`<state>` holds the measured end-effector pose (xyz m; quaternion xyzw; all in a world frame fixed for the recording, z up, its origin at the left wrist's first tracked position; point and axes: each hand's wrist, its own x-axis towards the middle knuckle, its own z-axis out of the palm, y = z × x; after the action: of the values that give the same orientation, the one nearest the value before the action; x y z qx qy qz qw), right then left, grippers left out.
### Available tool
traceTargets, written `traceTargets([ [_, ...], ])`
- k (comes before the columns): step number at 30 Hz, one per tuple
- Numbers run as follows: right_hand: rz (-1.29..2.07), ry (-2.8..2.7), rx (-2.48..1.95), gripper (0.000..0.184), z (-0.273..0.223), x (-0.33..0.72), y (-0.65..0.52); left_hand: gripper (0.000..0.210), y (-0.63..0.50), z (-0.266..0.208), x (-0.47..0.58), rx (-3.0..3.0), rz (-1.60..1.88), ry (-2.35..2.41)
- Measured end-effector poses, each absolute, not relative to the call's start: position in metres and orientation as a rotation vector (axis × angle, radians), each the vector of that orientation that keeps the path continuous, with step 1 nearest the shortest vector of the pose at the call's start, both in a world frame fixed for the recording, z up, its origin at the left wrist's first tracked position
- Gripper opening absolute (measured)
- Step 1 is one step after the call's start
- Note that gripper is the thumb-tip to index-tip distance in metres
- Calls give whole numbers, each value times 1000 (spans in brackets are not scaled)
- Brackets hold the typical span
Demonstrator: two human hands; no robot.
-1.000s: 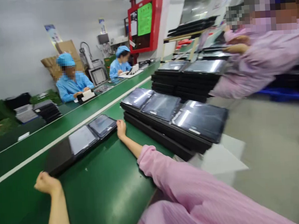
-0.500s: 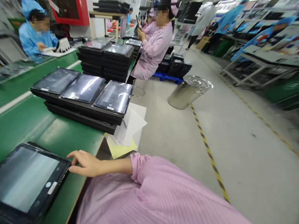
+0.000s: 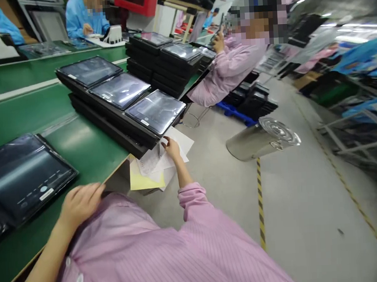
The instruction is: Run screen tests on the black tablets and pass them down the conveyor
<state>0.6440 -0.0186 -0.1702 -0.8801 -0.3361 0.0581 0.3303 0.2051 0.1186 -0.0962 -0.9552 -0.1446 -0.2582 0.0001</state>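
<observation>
My right hand reaches to the front corner of a stack of black trays, just above loose white papers. Its thumb and forefinger are curved, with a gap between them, and nothing shows in its grip. A pen-like stick stands against the papers beside the fingertips. Three tablets with glossy screens lie in the top tray. My left hand rests palm down at the table edge, fingers loosely extended, holding nothing. Beyond it another tablet lies in a black tray on the green table.
A yellow sheet lies under the white papers. More stacked trays stand farther along the table. A co-worker in pink sits beyond, and one in blue across. A metal bin stands on the floor.
My right hand has left the nearby tablet and moved forward to the papers beside the tray stack. My left hand has come into view at the table edge. The view has turned and tilted.
</observation>
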Motion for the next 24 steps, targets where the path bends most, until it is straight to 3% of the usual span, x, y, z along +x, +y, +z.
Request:
traceTargets([
  [5,258,-972,-2278,53,-192,649,-8,30,98,-84,269,-2648,-640,68],
  [7,259,-980,-2264,57,-196,653,-12,29,97,-91,285,-2680,-585,74],
  [10,246,-1016,-2219,45,-198,658,-16,28,92,-113,302,-2839,-324,32],
  [13,268,-1007,-2161,34,-199,660,-15,41,83,-136,324,-2962,-12,-73],
  [17,347,-916,-2024,28,-202,665,-19,49,71,-153,354,-3047,80,-276],
  [24,421,-661,-1532,69,-203,679,-63,47,59,-167,351,-3147,19,-168],
])
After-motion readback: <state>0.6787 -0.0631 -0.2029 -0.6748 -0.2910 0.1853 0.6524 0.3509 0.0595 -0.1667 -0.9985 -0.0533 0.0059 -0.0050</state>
